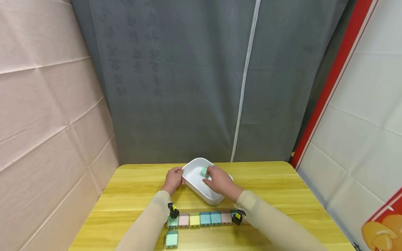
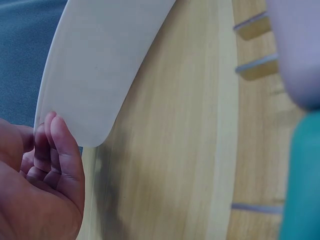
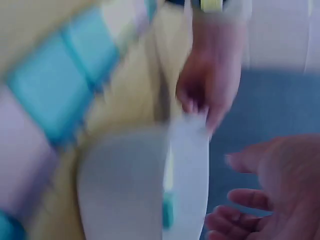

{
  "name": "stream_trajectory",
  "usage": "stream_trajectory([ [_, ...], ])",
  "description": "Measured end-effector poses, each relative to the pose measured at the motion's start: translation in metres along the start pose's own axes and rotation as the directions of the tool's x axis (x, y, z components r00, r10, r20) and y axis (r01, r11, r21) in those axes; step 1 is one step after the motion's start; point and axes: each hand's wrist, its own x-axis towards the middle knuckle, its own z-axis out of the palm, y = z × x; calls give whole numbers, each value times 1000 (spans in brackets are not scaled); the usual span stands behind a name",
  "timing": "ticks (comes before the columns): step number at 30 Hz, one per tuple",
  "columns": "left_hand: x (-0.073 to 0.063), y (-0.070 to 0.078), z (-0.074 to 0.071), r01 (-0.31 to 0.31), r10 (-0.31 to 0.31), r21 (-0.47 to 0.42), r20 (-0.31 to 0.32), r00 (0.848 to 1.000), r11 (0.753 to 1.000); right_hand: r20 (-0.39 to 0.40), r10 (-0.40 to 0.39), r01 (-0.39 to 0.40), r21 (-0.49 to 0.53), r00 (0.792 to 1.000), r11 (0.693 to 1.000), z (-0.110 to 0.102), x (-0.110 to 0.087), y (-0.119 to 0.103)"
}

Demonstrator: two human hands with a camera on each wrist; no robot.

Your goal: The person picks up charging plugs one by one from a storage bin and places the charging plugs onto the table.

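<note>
A white tray (image 1: 196,187) with raised walls sits tilted in angle on the wooden table. My left hand (image 1: 173,179) grips its left rim, fingers on the outer wall, as the left wrist view shows closely. Inside the tray lies a mint-green plug block (image 1: 204,172). Over the tray hovers my right hand (image 1: 218,180), its fingers loosely bent and spread beside that block. In the right wrist view a gap shows between the right hand (image 3: 265,190) and the blurred green block (image 3: 168,210).
Near the front edge runs a row of pastel plug blocks, including a yellow block (image 1: 194,220) and a blue block (image 1: 205,219). Another green block (image 1: 171,239) lies before the row. Flat metal prongs (image 2: 257,65) stick out of a lavender block. A grey curtain (image 1: 176,87) hangs behind the table.
</note>
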Motion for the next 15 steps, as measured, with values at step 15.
stream_trajectory([
  [15,-1,-6,-3,-1,1,-7,13,1000,1000,312,61,0,-192,948,981,12,69,21],
])
